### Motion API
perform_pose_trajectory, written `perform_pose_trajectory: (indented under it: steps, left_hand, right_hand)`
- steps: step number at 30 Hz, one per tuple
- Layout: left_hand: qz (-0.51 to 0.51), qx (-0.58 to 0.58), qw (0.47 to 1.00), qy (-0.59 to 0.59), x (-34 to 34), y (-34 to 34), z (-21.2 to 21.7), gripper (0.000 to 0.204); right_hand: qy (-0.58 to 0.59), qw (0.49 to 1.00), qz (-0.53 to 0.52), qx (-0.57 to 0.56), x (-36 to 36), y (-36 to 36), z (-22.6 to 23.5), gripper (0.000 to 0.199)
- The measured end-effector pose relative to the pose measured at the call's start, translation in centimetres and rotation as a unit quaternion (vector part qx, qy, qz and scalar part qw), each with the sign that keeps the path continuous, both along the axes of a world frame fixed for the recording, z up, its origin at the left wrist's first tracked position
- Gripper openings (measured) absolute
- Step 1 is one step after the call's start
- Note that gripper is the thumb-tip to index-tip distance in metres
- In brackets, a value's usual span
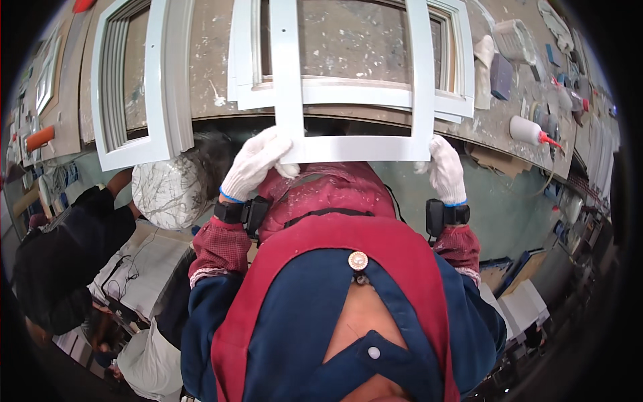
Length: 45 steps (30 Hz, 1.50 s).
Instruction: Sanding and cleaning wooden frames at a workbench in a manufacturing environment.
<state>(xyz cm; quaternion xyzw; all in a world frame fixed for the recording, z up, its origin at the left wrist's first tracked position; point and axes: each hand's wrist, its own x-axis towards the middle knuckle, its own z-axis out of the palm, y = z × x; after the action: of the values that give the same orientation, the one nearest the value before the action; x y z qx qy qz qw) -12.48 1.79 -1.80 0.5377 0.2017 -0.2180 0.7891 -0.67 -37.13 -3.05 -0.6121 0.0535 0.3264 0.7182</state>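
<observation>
- Two gloved hands held one white frame (351, 144) in the head view: the left hand (254, 164) was closed on its near left corner and the right hand (445, 167) on its near right corner, both in white knit gloves.
- Held at its near rail, the frame reached away from the person over the edge of the paint-spattered workbench (348, 47), its two long side rails lying above a stack of similar white frames (442, 100) on the bench top.
- It looked light and stiff, judging by the thin flat rails and the open middle; a long open rectangle like this would likely twist or flex at the joints if lifted by one corner only, so a hold at two corners, as here, suited it.
- Its smooth white surface looked painted or coated and possibly slippery; knit gloves should help the grip and keep marks off.
- Another set of white frames (134, 87) stood further left on the bench, apart from the held one.
- At the right end of the bench lay a white squeeze bottle with a red nozzle (532, 132), a blue block (501, 77) and a white tub (514, 40).
- To the person's left, below the bench edge, another person in dark clothing (67, 254) was bent over, with a pale patterned cap (167, 191).
</observation>
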Motion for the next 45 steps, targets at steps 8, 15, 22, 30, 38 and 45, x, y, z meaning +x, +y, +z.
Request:
perform_pose_trajectory:
  steps: [8, 15, 22, 30, 38, 45]
  left_hand:
    - [0.259, -0.112, 0.958, -0.04, -2.6, 1.2, -3.4, 0.052]
    - [0.265, -0.067, 0.962, -0.023, -3.2, 2.3, -2.5, 0.073]
    - [0.199, -0.095, 0.975, -0.032, -1.4, -0.7, -1.2, 0.04]
    - [0.364, -0.136, 0.907, -0.16, -2.3, 0.1, -1.1, 0.045]
    - [0.33, -0.171, 0.906, -0.203, -4.0, 0.8, 1.7, 0.046]
    - [0.413, -0.136, 0.864, -0.254, -8.0, 11.9, 3.1, 0.04]
  right_hand:
    - [0.023, 0.994, 0.041, -0.097, -1.0, 0.8, 0.9, 0.033]
    - [-0.029, 0.996, 0.032, -0.084, -0.5, 0.2, 0.4, 0.039]
    - [0.029, 0.99, 0.126, -0.063, 1.0, 4.6, 0.4, 0.032]
    - [0.014, 0.99, 0.114, 0.077, -0.9, 9.0, 1.6, 0.039]
    - [-0.072, 0.952, 0.287, 0.077, 0.2, 23.3, 6.1, 0.029]
    - [-0.026, 0.933, 0.338, 0.123, -2.3, 36.1, 7.5, 0.029]
